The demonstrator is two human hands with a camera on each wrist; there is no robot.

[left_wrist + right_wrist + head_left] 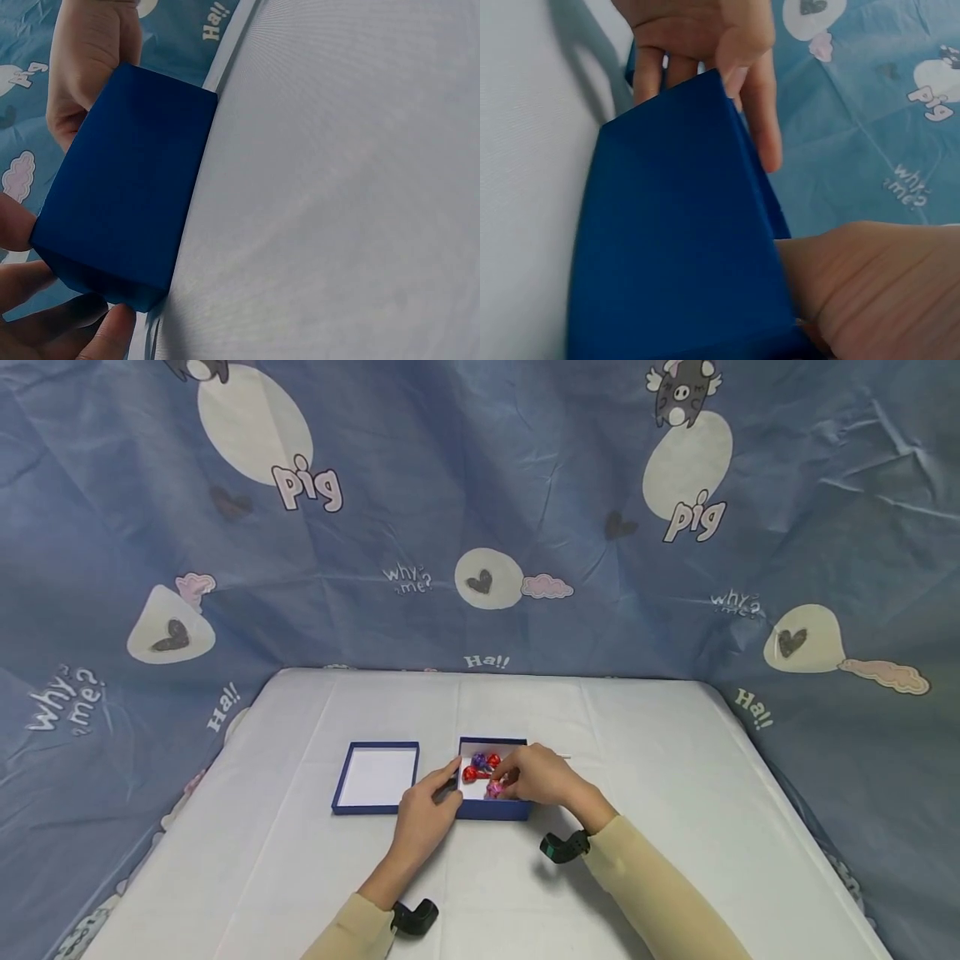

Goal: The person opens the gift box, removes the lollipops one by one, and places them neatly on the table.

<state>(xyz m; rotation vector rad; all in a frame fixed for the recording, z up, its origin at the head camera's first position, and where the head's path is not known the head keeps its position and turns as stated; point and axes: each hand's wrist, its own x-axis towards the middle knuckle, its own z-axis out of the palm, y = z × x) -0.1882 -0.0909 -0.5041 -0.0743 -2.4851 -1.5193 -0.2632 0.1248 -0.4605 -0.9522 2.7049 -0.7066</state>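
Observation:
A blue box (492, 811) with a white inside stands open on the table. Several wrapped lollipops (470, 774) lie in it, red and purple. My left hand (423, 818) touches the box's left side, its fingers fairly straight against the wall and corner; the left wrist view shows fingertips on the box's end. Reaching over the right rim, my right hand (542, 775) pinches a pink-wrapped lollipop (495, 788) low inside the box. In the right wrist view the box wall (675, 217) hides the right fingertips and the contents.
Left of the box lies its blue-rimmed lid (375, 777), white inside facing up. A thin pale stick (564, 757) shows just beyond the right hand. White cloth (262, 860) covers the table, and a printed blue curtain (420, 510) hangs behind it.

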